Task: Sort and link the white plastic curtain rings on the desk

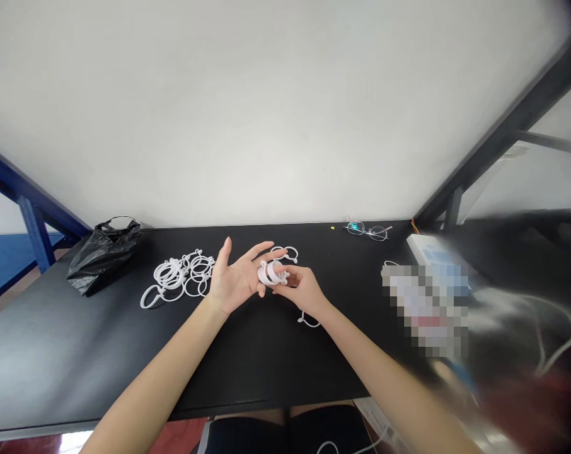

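Left hand [236, 287] palm up over the table [248, 366], fingers spread; white bundle [268, 273] sits at those fingers, seemingly looped around some, exact ones hidden. Right hand [307, 291] grip: thumb and fingers pinched on the bundle's near side. One loose loop [295, 258] lies just beyond the fingertips, another end [301, 320] shows just below the right hand; can't tell if either joins the bundle. Pile of white loops [169, 275] on the table left of the left hand.

Step looks like handling the loops around the fingers. To do it well: keep left fingers steady and slightly apart, pinch lightly, lay turns side by side, don't pull tight or they'll likely jam on the fingers. Watch the little knobs; they could snag.
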Available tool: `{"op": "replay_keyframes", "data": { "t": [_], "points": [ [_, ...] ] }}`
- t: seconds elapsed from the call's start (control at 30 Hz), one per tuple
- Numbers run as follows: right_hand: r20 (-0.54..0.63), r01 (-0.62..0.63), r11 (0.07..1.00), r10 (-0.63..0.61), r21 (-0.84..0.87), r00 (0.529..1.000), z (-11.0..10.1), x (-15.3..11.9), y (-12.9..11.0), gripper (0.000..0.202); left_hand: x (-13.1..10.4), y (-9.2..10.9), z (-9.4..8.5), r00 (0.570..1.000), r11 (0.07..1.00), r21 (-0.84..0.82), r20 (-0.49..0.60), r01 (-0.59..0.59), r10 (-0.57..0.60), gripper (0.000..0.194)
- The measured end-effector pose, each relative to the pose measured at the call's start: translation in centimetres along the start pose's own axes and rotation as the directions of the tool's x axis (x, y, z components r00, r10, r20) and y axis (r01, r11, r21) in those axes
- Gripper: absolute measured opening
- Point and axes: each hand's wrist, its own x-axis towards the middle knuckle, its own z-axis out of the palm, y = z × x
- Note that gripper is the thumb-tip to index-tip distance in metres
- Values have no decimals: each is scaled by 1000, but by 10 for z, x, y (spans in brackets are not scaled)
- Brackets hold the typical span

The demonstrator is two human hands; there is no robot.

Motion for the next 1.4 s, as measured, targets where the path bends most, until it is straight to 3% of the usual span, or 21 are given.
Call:
{"op": "replay_keyframes", "data": {
  "t": [0.23, 0.6, 1.03, 1.2, 1.4],
  "points": [
    [-14, -33, 998, 33, 55, 999, 0, 0, -1, 21, -1, 2, 4, 999, 998, -54, -49, -15, 12, 72],
    [-79, -13, 993, 3, -121, 997, -2, -2, -6, 12, -1, 1, 7, 998, 999, -10, -47, -38, 37, 68],
    [-97, 50, 954, -81, -294, 992, -2, -4, -6, 21, -1, 1, 6, 998, 999, 30, -49, -37, 38, 69],
    [-78, 36, 969, -57, -243, 995, -2, -3, -7, 15, -1, 0, 7, 998, 997, 57, -47, -43, 46, 70],
    [-97, 5, 998, -10, -55, 995, -3, 1, -5, 20, -1, 0, 10, 994, 985, 152, -52, -85, 94, 65]
  ]
}}
